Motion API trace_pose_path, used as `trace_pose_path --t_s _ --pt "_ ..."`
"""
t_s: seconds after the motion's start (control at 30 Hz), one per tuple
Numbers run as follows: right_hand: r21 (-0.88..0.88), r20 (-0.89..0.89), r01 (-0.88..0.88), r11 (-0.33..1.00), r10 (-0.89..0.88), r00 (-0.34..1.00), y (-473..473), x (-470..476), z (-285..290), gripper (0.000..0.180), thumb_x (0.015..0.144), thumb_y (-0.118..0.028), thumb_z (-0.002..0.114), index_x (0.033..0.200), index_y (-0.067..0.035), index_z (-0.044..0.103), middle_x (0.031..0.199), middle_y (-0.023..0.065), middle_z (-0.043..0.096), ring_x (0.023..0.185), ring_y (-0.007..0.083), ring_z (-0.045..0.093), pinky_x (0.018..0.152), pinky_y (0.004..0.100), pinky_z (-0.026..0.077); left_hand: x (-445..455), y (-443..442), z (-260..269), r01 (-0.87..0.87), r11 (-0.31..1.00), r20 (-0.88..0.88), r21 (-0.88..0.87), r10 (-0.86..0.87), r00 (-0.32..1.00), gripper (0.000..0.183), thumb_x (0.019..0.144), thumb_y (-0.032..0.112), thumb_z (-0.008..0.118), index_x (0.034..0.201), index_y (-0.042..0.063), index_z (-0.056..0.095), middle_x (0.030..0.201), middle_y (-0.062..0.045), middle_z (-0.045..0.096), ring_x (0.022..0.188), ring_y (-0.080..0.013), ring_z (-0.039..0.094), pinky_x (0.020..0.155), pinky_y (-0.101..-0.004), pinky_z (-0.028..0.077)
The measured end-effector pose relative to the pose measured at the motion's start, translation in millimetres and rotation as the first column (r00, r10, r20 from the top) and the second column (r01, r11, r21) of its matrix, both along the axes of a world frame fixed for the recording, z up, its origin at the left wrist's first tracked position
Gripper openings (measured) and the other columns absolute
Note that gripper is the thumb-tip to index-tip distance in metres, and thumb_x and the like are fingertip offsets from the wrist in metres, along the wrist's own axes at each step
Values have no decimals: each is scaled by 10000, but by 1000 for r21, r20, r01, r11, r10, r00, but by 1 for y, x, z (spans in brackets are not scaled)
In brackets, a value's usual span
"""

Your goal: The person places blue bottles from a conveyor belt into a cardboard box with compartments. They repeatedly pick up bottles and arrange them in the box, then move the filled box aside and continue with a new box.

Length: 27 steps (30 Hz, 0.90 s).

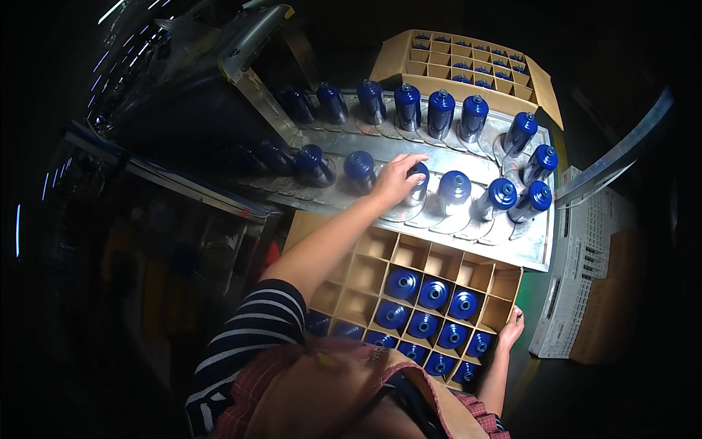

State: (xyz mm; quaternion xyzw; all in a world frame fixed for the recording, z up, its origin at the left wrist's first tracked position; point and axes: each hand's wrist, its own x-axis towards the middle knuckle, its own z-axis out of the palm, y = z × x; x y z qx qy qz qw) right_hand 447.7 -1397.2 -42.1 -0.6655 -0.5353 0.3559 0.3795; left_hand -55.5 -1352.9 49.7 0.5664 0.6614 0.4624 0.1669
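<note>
My left hand [399, 182] reaches over the near row of a conveyor [406, 148]. Its thumb and fingers are spread around the top of a dark blue bottle [419, 184] standing there; whether they grip it I cannot tell. My right hand [511, 329] holds the right side wall of an open cardboard box [518, 282] in front of me. Cardboard dividers split this box into cells. Several blue bottles [434, 294] stand upright in the nearer cells, necks up, while the visible cells along the conveyor side hold none. My left arm and apron hide part of the box.
More blue bottles [440, 114] ride upright around the conveyor's curved end. Behind it stands a second divided box [395, 55] with bottles in many cells. A metal frame [263, 104] rises at the left. White plastic crates [573, 263] and a curved metal bar [620, 153] are at the right.
</note>
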Motion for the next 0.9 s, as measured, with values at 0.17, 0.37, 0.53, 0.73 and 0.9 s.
trace_pose_path --t_s 0.17,0.37,0.53,0.73,0.9 --pt "0 83 -9 1000 9 996 0 3 -1 281 1029 -210 460 1017 5 640 913 57 642 844 140 571 812 299 463 -104 -88 -20 -411 912 208 9 400 892 364 862 -1 646 1224 1 605 1212 -135 641 1163 -206 607 960 -297 475" --pt "6 18 -12 1000 12 1000 1 11 -10 285 1027 -238 490 988 17 612 911 22 598 855 115 523 837 276 432 -246 -162 -68 -689 724 275 25 657 701 433 895 -1 618 1313 -45 515 1342 -225 556 1266 -269 535 1033 -323 431" --pt "24 79 -43 999 41 996 2 12 -15 297 1029 -246 483 977 16 613 912 32 610 849 129 530 831 291 436 -274 -135 -102 -757 646 -2 -101 761 649 513 808 122 741 1275 -5 571 1228 -210 627 1164 -293 599 970 -351 465" --pt "66 198 -41 997 27 980 -4 -38 -5 293 1024 -240 484 975 16 617 905 34 613 838 132 532 819 294 438 -259 -111 -102 -698 715 136 -45 696 705 389 790 174 763 1164 138 662 1020 -178 654 970 -295 644 850 -368 506" --pt "88 214 -110 990 89 973 -2 -93 7 289 1021 -236 485 974 15 621 898 36 615 829 135 535 810 296 439 -246 -126 -78 -641 752 83 -152 656 750 352 807 216 726 1145 149 654 1024 -165 638 958 -307 629 841 -359 498"
